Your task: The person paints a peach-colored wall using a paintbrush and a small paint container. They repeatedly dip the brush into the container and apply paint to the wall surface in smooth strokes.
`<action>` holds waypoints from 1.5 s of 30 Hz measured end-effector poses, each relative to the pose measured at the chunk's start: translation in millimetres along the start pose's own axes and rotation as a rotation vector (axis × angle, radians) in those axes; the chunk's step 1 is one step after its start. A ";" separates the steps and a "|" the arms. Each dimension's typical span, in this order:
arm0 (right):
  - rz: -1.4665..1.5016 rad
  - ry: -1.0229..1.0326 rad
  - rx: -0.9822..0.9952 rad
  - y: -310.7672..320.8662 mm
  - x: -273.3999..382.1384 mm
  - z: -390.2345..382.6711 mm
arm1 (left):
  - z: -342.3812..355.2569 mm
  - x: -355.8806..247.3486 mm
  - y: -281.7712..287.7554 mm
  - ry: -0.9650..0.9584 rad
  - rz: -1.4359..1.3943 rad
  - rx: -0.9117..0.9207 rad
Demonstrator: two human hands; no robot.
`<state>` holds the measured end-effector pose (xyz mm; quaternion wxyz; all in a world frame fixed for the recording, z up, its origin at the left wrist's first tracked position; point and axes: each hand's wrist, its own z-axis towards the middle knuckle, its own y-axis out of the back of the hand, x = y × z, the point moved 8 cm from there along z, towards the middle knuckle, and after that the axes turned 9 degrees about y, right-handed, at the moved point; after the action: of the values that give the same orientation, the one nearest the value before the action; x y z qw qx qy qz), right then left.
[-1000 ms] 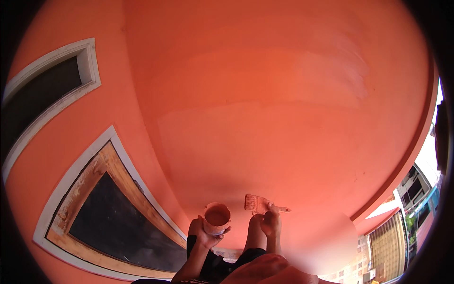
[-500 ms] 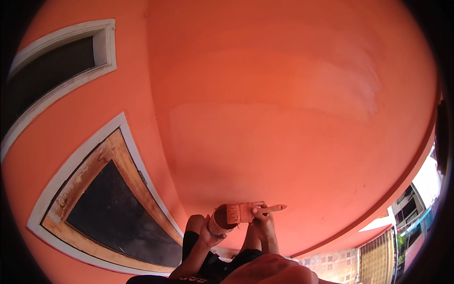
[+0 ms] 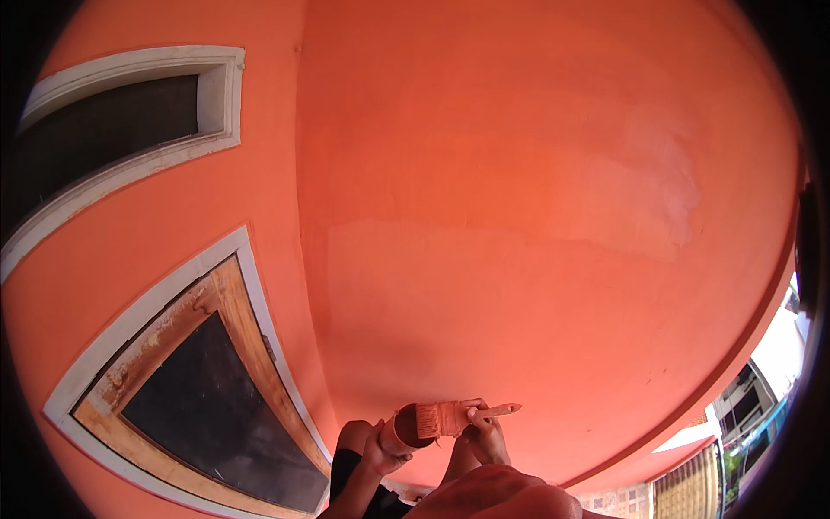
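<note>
My left hand (image 3: 382,451) is wrapped round a small round paint pot (image 3: 399,439), tilted so that its dark mouth shows. A wide paintbrush (image 3: 448,419), coated in orange paint, lies across the pot's mouth with its bristles over the opening. My right hand (image 3: 488,438) grips the brush where its handle meets the head, and the handle sticks out to the right. In front of me rises an orange wall (image 3: 484,320), with a deeper orange, wet-looking band (image 3: 450,177) across its upper part.
To the left, a wooden-framed panel with dark glass (image 3: 225,415) sits in a white surround, below a white-framed opening (image 3: 121,121). A pale, shiny patch (image 3: 670,190) marks the wall's right side. Beyond its edge are tiles (image 3: 614,502) and a slatted screen (image 3: 687,493).
The view has tilted up slightly, so the wall, frames and hands appear lower. Both hands keep their holds; the brush stays at the pot's mouth.
</note>
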<state>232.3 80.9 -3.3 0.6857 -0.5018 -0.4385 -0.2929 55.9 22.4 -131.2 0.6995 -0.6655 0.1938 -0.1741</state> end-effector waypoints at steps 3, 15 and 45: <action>0.015 0.044 0.044 -6.3 6.5 1.5 | 0.3 -3.3 2.5 -0.004 0.030 -0.022; -0.147 0.008 -0.134 1.9 36.6 -17.3 | 12.9 3.4 -8.4 0.061 0.094 0.026; -0.710 0.173 0.086 -7.6 116.0 -36.5 | 37.3 47.2 -24.6 0.196 0.136 -0.031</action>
<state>288.6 48.4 99.8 0.5965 -0.2624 -0.5377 -0.5350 115.8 29.5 -107.0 0.6769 -0.6415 0.3085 -0.1875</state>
